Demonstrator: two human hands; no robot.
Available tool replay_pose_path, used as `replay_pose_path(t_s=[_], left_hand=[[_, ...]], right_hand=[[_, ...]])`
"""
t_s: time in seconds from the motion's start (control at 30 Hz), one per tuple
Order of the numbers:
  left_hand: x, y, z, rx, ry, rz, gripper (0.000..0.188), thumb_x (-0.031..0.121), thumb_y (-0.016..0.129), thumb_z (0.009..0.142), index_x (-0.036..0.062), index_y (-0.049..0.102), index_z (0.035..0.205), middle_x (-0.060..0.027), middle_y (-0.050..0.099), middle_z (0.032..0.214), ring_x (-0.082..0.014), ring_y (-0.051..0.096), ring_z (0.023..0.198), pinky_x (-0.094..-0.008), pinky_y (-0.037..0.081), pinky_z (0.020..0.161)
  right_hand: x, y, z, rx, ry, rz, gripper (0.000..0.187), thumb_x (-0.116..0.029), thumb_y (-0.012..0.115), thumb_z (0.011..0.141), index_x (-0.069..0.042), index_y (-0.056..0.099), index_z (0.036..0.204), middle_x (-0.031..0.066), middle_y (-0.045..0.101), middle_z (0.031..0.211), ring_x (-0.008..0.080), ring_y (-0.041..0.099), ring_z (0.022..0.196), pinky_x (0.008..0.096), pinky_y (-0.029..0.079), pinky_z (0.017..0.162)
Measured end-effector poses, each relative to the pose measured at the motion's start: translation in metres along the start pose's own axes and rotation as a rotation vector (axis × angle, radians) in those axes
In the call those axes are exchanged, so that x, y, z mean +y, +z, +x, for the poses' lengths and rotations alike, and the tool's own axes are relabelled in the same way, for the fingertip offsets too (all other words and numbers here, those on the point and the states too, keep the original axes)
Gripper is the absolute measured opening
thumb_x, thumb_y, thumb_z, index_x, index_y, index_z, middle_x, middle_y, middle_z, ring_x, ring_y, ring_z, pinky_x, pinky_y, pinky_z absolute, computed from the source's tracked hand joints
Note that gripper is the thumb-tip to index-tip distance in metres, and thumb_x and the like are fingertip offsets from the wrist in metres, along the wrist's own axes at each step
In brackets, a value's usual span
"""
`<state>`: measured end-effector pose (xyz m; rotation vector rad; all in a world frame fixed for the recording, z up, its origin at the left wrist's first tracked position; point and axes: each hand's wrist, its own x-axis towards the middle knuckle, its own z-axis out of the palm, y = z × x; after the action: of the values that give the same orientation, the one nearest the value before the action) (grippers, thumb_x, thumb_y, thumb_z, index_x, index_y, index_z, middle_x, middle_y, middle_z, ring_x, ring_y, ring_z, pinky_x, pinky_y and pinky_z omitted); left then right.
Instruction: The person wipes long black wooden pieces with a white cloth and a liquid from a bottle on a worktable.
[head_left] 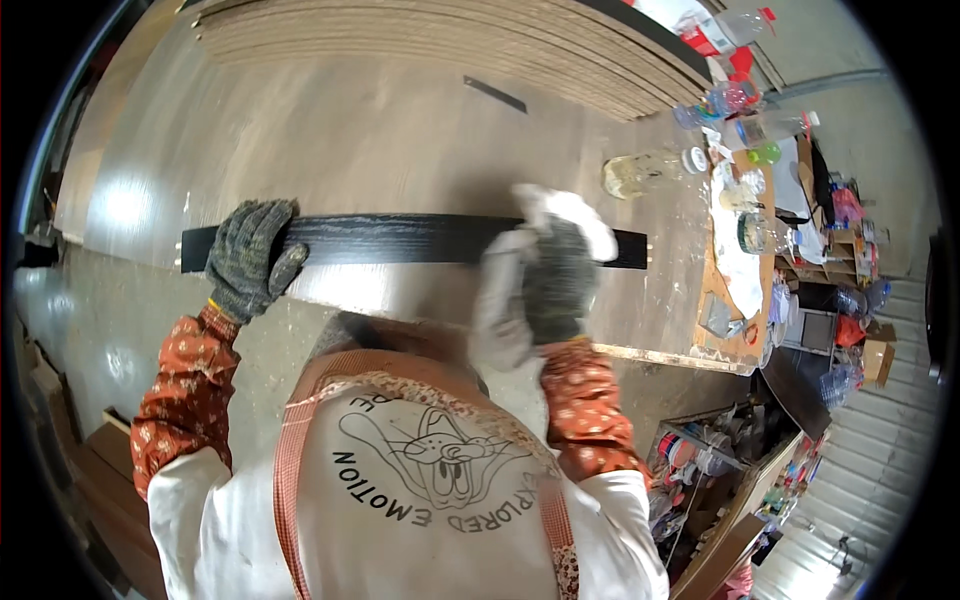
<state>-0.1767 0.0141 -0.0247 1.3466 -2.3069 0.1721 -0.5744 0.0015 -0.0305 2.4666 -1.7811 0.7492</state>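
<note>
A long, narrow black board (400,240) lies crosswise on a large wood-grain panel (330,130), with small pale dowels at both ends. My left hand (248,258), in a dark knit glove, grips the board near its left end. My right hand (552,272), also gloved, presses a white cloth (570,215) onto the board near its right end. The right hand is blurred by motion.
A thick stack of pale boards (480,40) lies at the far side. At the right, a cluttered bench holds plastic bottles (735,100), a glass jar (630,175) and paper. Boxes and tape rolls (700,450) sit on the floor at lower right.
</note>
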Motion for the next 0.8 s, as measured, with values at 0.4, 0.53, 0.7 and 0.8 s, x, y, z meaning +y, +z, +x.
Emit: replay_pose_path(t_s=[0.4,0.53,0.7,0.8], left_hand=[[-0.001,-0.001,-0.005,0.007,-0.047,-0.023,0.048,0.032,0.068,0.084,0.0042,0.057,0.121,-0.0145,0.063,0.115,-0.0342,0.06,0.106,-0.0478,0.044,0.098],[0.003,-0.002,0.003,0.013,-0.05,-0.023,0.046,0.032,0.068,0.082,0.0044,0.059,0.118,-0.0133,0.064,0.114,-0.0332,0.061,0.106,-0.0465,0.044,0.098],[0.001,0.003,0.003,0.025,-0.028,-0.025,0.046,0.032,0.068,0.083,0.0045,0.059,0.119,-0.0147,0.064,0.114,-0.0336,0.06,0.106,-0.047,0.044,0.098],[-0.003,0.004,-0.004,-0.03,-0.014,-0.066,0.05,0.032,0.068,0.084,0.0048,0.056,0.123,-0.0146,0.061,0.12,-0.034,0.057,0.111,-0.0469,0.044,0.099]], right_hand=[[0.044,-0.01,-0.015,-0.099,-0.058,-0.121,0.045,-0.025,0.055,0.089,-0.004,0.052,0.129,0.0168,0.052,0.131,0.0317,0.045,0.125,0.046,0.034,0.106],[0.035,0.0,-0.017,-0.103,-0.046,-0.332,0.042,-0.022,0.057,0.085,-0.004,0.056,0.123,0.0174,0.056,0.125,0.0368,0.047,0.12,0.0494,0.034,0.105],[-0.14,0.044,0.02,-0.143,-0.425,0.098,0.068,-0.052,0.043,0.092,-0.003,0.045,0.138,0.023,0.033,0.149,0.0409,0.024,0.14,0.0558,0.017,0.114],[-0.125,0.06,0.014,-0.239,-0.427,0.198,0.064,-0.052,0.045,0.092,-0.007,0.048,0.136,0.0197,0.033,0.15,0.0414,0.021,0.142,0.0547,0.015,0.115]])
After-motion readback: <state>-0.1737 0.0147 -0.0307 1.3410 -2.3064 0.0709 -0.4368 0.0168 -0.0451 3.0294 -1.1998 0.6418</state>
